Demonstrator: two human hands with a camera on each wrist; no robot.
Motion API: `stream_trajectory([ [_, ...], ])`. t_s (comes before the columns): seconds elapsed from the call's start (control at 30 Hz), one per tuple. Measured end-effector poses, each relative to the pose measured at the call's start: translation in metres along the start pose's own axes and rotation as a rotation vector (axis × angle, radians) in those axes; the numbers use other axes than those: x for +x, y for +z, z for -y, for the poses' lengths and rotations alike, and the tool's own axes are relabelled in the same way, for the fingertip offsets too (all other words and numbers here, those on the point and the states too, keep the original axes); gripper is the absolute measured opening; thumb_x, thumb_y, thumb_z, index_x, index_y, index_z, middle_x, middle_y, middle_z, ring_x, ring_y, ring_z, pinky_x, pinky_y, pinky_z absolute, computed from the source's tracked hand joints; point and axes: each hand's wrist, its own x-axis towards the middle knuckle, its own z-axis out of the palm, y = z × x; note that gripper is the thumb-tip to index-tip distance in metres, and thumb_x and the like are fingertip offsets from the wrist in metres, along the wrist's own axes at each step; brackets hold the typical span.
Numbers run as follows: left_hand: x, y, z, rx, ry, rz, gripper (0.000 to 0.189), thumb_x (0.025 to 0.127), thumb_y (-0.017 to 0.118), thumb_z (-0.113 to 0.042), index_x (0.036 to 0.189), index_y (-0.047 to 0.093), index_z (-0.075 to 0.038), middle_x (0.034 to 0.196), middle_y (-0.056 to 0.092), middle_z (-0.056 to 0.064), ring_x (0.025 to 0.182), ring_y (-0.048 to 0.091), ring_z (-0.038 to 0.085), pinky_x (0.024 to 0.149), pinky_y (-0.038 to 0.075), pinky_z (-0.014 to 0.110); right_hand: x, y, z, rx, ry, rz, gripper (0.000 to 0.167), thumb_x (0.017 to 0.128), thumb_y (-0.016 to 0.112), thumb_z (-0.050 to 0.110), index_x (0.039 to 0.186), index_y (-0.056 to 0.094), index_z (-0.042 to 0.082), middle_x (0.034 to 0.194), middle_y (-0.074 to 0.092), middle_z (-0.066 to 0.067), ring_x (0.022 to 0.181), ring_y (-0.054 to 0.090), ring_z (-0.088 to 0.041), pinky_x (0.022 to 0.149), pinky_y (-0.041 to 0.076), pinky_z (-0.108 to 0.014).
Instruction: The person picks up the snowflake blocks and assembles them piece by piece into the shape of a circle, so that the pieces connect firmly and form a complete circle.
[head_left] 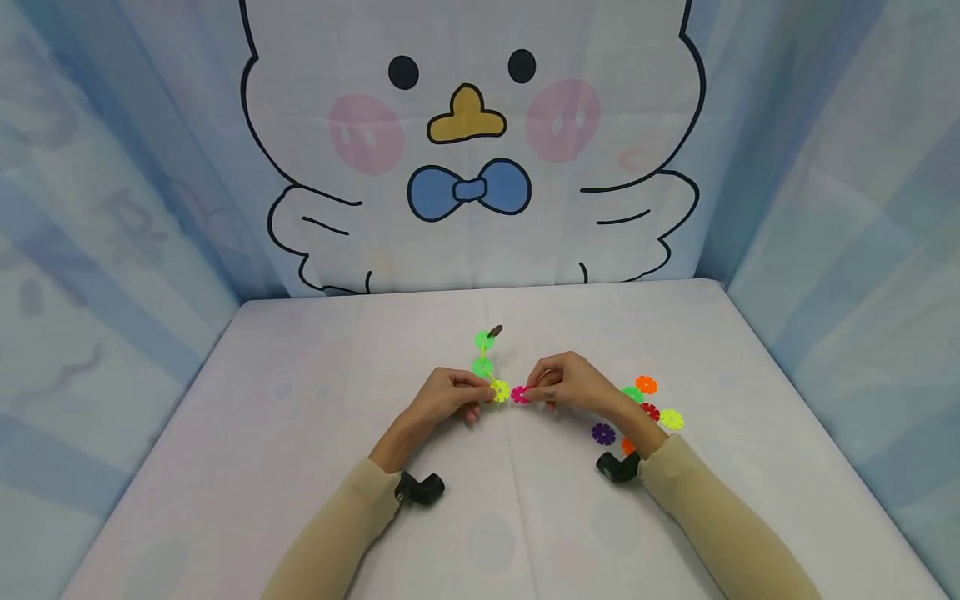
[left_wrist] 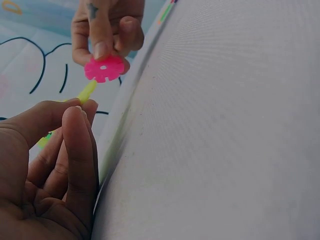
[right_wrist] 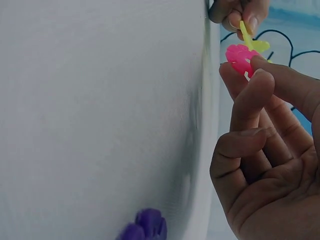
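My left hand [head_left: 452, 393] pinches a yellow notched interlocking disc [head_left: 501, 391] between thumb and fingers. That disc hangs at the near end of a chain with two green discs [head_left: 482, 367], yellow bits between them and a small dark brown piece [head_left: 495, 331] at the far end. From the right, my right hand [head_left: 572, 382] pinches a pink notched disc [head_left: 520, 394]. In the left wrist view the pink disc [left_wrist: 104, 69] shows its face, while the yellow disc [left_wrist: 87, 92] stands edge-on, its tip close to the pink rim. Whether their notches interlock I cannot tell.
Beside and under my right forearm lie several loose discs: orange [head_left: 646, 384], green [head_left: 634, 394], red [head_left: 650, 412], yellow [head_left: 671, 418] and purple [head_left: 603, 433]. Another orange disc [head_left: 628, 447] is partly covered by the wrist. Printed cloth [head_left: 468, 250] hangs behind the white tabletop [head_left: 337, 358].
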Motion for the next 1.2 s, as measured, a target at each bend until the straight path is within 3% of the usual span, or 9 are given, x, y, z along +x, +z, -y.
stream_trajectory([
  [0.2,0.0,0.001,0.0,-0.008,0.001,-0.004,0.022,0.091,0.083,-0.012,0.107,0.079,0.002,0.083,0.079,0.002,0.057,0.063,0.008,0.057,0.057,0.022,-0.002,0.003,0.001,-0.022,-0.037,-0.019,0.014,0.093,0.083,0.018,0.097,0.076,0.007,0.087,0.08,-0.01,0.064,0.068,-0.019,0.061,0.054,-0.027],
  [0.4,-0.002,0.001,-0.003,-0.027,-0.007,-0.015,0.02,0.091,0.082,-0.013,0.106,0.08,0.001,0.082,0.079,0.0,0.058,0.063,0.009,0.058,0.058,0.023,-0.003,0.006,0.005,-0.112,-0.122,-0.056,0.01,0.094,0.082,0.018,0.096,0.075,0.01,0.087,0.08,-0.008,0.068,0.072,-0.018,0.063,0.055,-0.026],
  [0.73,-0.001,-0.001,-0.002,-0.018,0.004,-0.017,0.022,0.092,0.082,-0.016,0.107,0.08,0.0,0.084,0.08,0.001,0.06,0.064,0.008,0.06,0.058,0.023,-0.006,0.015,0.014,-0.243,-0.203,-0.142,0.007,0.093,0.083,0.013,0.092,0.075,0.014,0.09,0.08,0.001,0.08,0.073,-0.008,0.077,0.062,-0.024],
  [1.2,-0.001,0.001,-0.001,-0.03,0.018,-0.043,0.02,0.093,0.08,-0.014,0.106,0.08,0.002,0.084,0.08,0.003,0.059,0.063,0.009,0.058,0.057,0.023,-0.006,0.02,0.013,-0.241,-0.281,-0.178,0.005,0.091,0.082,0.006,0.09,0.078,0.008,0.089,0.082,-0.003,0.078,0.076,-0.009,0.075,0.064,-0.024],
])
